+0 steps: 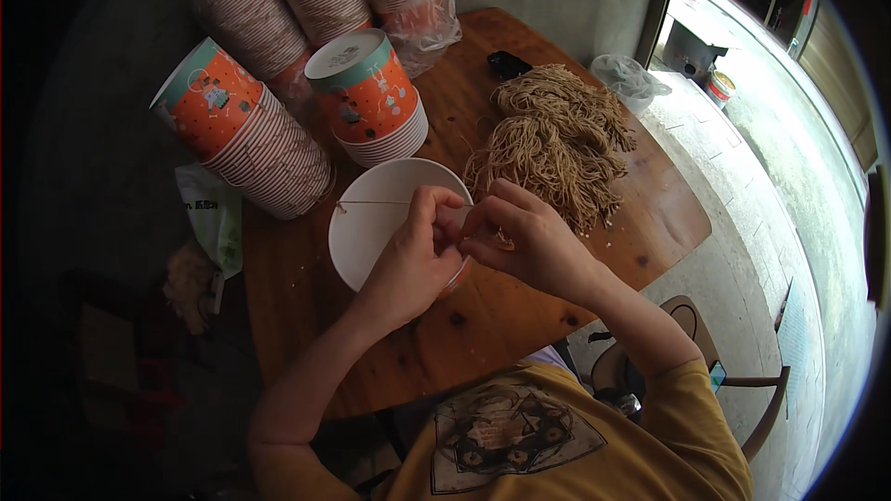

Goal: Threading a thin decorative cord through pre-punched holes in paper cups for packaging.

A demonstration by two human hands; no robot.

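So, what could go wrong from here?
The thin string crossing the mouth of the white-lined bucket might slip loose, as the left hand and right hand meet in a cramped spot by its rim.

The bundle of tan strands lies close to the right hand, so a loose one could snag.

The tall stack of orange-patterned buckets stands near the left edge of the table; a knock might topple it.

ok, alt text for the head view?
A person's left hand and right hand meet, fingers bent, at the right side of an open paper tub with a cord across its mouth. The tub sits on a wooden table, with stacked orange-and-teal tubs beyond and, to the right, a heap of tan strands.
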